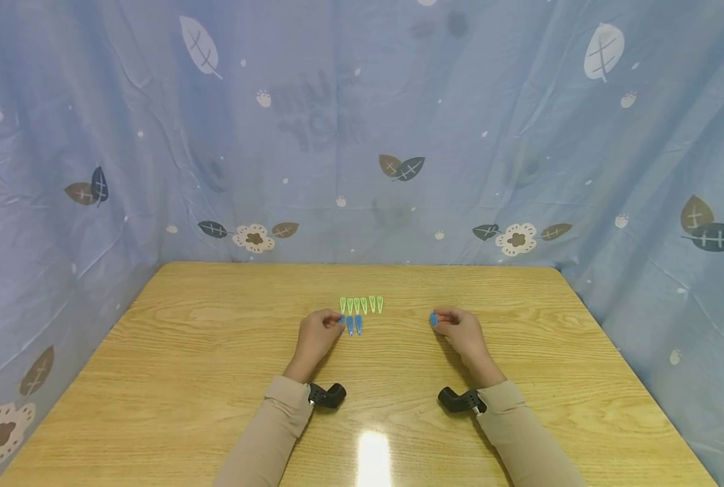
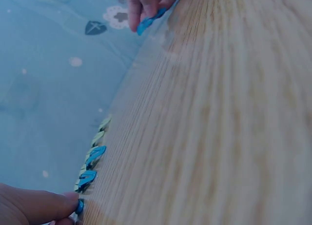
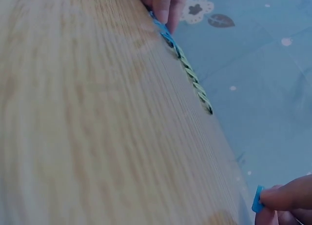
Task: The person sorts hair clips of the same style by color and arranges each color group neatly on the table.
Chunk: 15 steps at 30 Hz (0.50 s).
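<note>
Several light green snap hair clips lie side by side in a row on the wooden table. Just in front of them are two blue snap hair clips. At the left end of the blue ones, my left hand pinches another blue hair clip between thumb and fingers, down at the tabletop. Off to the right, my right hand holds a blue hair clip between its thumb and fingertips. Its fingers partly cover that clip.
The wooden table reaches back to a blue curtain printed with leaves and flowers. Black camera mounts sit at both wrists. Light glares off the tabletop near the front.
</note>
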### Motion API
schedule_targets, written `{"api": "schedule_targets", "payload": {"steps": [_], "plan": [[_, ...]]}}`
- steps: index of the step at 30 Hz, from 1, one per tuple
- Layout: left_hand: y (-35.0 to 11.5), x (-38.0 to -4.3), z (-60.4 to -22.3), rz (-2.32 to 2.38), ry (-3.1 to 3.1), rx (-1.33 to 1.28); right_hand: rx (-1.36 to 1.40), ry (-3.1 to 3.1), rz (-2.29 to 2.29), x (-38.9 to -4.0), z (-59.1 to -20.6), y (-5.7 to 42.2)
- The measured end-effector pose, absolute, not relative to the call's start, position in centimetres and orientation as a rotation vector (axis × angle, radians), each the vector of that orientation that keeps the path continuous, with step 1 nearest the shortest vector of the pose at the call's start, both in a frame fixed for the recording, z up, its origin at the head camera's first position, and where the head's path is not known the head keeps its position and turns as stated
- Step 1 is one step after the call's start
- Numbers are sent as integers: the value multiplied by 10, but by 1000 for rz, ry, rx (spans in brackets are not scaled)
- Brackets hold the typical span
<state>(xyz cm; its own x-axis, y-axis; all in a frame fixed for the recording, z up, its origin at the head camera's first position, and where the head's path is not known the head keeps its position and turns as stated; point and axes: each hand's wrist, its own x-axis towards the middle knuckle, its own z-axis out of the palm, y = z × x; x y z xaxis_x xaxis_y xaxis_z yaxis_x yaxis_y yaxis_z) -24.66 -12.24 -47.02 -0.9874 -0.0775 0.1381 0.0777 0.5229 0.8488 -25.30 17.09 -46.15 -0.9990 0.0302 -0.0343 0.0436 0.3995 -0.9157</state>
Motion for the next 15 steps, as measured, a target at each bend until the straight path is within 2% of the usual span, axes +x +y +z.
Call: {"api": "schedule_targets", "payload": {"steps": [15], "plan": [[-122,-245,-470,-1462,-2596,-18,49,2443,-1879,-251,-460,164]]}}
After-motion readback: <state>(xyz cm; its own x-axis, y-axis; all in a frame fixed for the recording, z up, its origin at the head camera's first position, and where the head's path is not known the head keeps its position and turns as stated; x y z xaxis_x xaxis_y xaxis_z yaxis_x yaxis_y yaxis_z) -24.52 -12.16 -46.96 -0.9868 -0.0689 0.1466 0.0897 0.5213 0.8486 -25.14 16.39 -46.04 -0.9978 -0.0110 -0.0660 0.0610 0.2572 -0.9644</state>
